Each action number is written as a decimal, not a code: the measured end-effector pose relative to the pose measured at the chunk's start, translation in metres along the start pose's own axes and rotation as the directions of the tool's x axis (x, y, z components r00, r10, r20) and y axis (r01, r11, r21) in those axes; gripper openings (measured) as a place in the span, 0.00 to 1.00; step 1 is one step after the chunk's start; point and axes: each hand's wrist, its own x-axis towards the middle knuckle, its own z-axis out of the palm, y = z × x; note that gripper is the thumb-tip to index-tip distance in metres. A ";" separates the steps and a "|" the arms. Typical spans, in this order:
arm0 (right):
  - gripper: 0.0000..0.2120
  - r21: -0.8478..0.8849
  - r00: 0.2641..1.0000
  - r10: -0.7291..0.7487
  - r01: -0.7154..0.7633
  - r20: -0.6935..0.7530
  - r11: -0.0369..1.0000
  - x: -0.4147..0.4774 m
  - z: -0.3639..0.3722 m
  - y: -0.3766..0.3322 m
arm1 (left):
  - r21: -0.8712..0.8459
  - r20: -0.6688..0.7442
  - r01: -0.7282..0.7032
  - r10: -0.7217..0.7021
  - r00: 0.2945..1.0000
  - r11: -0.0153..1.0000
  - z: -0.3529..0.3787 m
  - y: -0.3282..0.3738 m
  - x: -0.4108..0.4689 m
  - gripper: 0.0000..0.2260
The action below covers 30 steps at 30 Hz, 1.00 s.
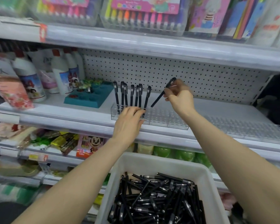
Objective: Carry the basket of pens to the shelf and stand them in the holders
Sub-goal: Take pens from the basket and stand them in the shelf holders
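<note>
Your right hand [179,96], right of centre in the frame, pinches one black pen [162,94] near its upper end between thumb and fingertips. The pen slants, with its lower tip pointing down-left toward the clear holder [160,118], above it and not yet in a hole. Your left hand [128,123] lies flat with straight fingers on the holder's front left part, gripping nothing, fingertips touching the bases of the standing pens [132,96].

To seat this pen well, I would bring it upright before lowering it, aim for the free hole just right of the last standing pen, and let the left hand brace the holder so it does not slide on the shelf [71,120]. Go down gently; the neighbouring pens lean a little and a sideways knock could tip them.

The clear holder at mid-frame carries a short row of black pens at its left end; its middle and right sections look unfilled. A second clear holder [241,126] lies further right and shows no pens. The white basket [152,160] at bottom centre holds a deep jumble of loose pens [157,199], so most of the job remains.

Left of the holder sits a teal tray [89,97] with small items in its wells. White bottles [61,73] stand at the left, and marker sets [144,15] fill the top shelf.
</note>
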 end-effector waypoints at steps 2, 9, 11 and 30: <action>0.04 -0.063 0.999 -0.026 0.028 0.028 0.998 0.006 0.008 0.003 | -0.012 -0.024 -0.003 0.003 1.000 1.000 0.004 -0.002 -0.001 0.16; 0.08 -0.392 0.974 -0.033 0.121 0.225 0.912 0.013 0.050 0.013 | -0.028 -0.048 -0.006 0.005 0.999 1.000 0.009 -0.005 -0.001 0.15; 0.09 -0.382 0.979 -0.032 0.109 0.201 0.918 0.010 0.056 0.015 | -0.030 -0.043 -0.011 0.009 0.999 0.999 0.009 -0.005 -0.001 0.15; 0.03 -0.102 0.998 0.029 -0.023 0.057 0.994 -0.136 -0.032 0.090 | -0.287 -0.080 0.031 -0.056 0.995 0.957 -0.001 0.051 -0.042 0.12</action>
